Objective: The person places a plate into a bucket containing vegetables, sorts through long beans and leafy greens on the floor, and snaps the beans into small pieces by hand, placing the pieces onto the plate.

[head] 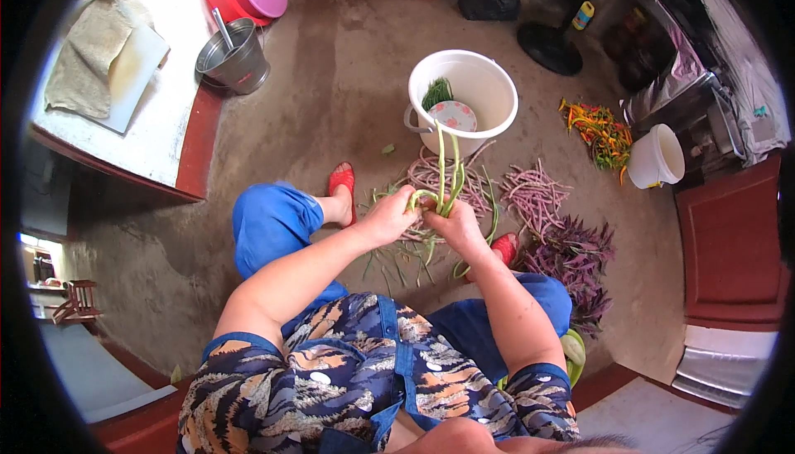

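Long green beans [441,165] stand up from between my two hands, in front of my chest. My left hand [391,215] pinches the bent end of one bean. Close beside it, my right hand [458,225] is closed around several beans. Purple long beans [428,171] lie in a loose heap on the floor beneath, with a second pile of purple beans [535,196] to its right. Beyond them stands a white bucket [506,103] holding a patterned plate [454,117] and a bundle of cut green vegetables [438,93].
Purple leafy stems [574,255] lie by my right knee. Further right are mixed chili peppers [596,131] and a small white bucket [643,159]. A metal pail [245,72] stands beside a low white platform [163,143] at the left. A round black base [549,49] is ahead.
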